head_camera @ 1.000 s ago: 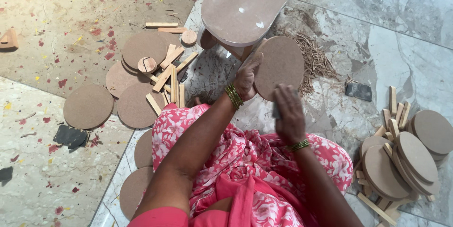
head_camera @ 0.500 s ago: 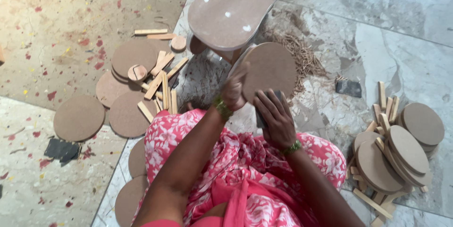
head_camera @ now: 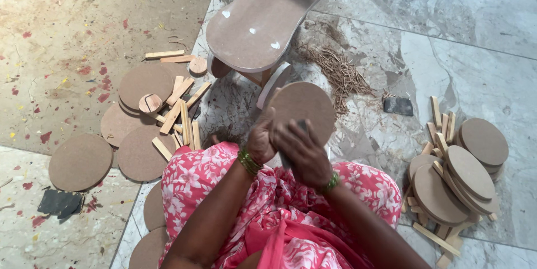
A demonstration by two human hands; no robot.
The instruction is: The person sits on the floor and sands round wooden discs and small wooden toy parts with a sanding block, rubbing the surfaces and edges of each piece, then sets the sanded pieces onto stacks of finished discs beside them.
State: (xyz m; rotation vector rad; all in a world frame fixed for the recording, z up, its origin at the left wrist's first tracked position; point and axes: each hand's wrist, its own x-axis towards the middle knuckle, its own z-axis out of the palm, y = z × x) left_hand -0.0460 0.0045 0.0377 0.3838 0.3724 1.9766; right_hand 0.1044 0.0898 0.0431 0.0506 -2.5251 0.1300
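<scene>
A round brown fibreboard disc (head_camera: 305,107) is held on edge above the person's lap, the left hand (head_camera: 262,141) gripping its lower rim and the right hand (head_camera: 305,151) closed around a dark object pressed to its face, apparently smoothing it; continuing would call for turning the disc. More discs and wooden sticks (head_camera: 179,113) litter the floor (head_camera: 67,34).

Garment: a pink cloth with a white flower print covers the lap, lower middle of the frame.
Fold: a plain pink-red band of cloth runs down the middle, at the bottom edge.
Left hand (head_camera: 260,144): green and gold bangles on the wrist.
Right hand (head_camera: 302,151): a green bangle on the wrist.
Arms: bare, no sleeves are visible.
</scene>
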